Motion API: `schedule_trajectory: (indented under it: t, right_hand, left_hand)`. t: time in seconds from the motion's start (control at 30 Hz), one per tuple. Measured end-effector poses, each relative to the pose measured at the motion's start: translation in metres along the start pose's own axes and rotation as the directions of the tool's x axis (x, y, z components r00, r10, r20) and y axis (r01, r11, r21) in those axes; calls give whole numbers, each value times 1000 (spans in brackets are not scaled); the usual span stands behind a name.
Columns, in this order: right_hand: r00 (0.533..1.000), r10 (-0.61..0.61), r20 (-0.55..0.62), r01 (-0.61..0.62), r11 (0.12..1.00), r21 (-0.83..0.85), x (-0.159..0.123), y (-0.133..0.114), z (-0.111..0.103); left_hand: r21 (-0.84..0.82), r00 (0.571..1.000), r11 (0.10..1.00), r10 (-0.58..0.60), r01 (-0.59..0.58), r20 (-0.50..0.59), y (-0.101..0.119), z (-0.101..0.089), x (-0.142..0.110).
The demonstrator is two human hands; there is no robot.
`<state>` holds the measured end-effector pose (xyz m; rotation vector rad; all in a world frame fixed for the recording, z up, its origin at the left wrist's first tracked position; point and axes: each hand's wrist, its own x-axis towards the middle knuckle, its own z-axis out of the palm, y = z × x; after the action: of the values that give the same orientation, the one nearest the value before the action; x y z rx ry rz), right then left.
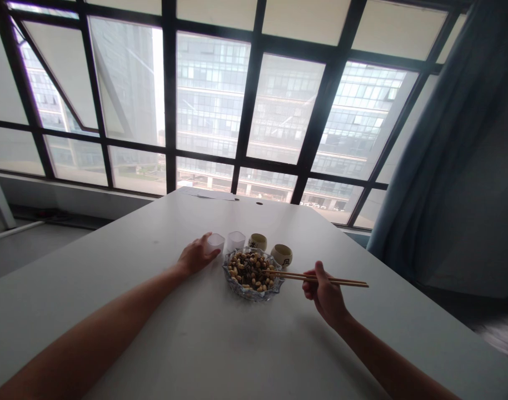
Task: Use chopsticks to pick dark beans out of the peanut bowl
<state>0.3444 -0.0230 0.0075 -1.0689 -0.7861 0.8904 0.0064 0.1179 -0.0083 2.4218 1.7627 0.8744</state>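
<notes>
My right hand (327, 291) grips a pair of wooden chopsticks (295, 275), their tips in among the nuts and seeds (248, 266). These fill a scalloped clear glass bowl (254, 291) in front of me. Left of the bowl, my left hand (198, 254) curls its thumb and fingers around a small frosted cup (215, 243) standing on the table. A second frosted cup (236, 239) stands just right of it. Behind the bowl are two cream-coloured round cups with dark characters, one cup (258, 241) at the back and another cup (282, 255) to the right.
All of this stands on a long white table (220, 344). White papers (206, 193) and a dark round spot (259, 203) are at its far end. Beyond rise dark-framed windows (212, 94), with a blue-grey curtain (429, 150) on the right.
</notes>
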Motion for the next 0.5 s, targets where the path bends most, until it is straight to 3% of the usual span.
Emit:
schedule_trajectory:
  t: [0.27,0.37,0.5]
  right_hand:
    - [1000,-9,-4,9,1000,-12,-1,0,1]
    - [1000,-10,-3,10,1000,-11,-2,-1,1]
    - [1000,-9,8,9,1000,-13,-3,-1,2]
  left_hand:
    - [-8,998,999,41,-41,-57,-4,5,1]
    - [-34,983,994,101,-108,-151,-6,7,1]
    - [-67,928,965,223,-253,-297,-9,9,3]
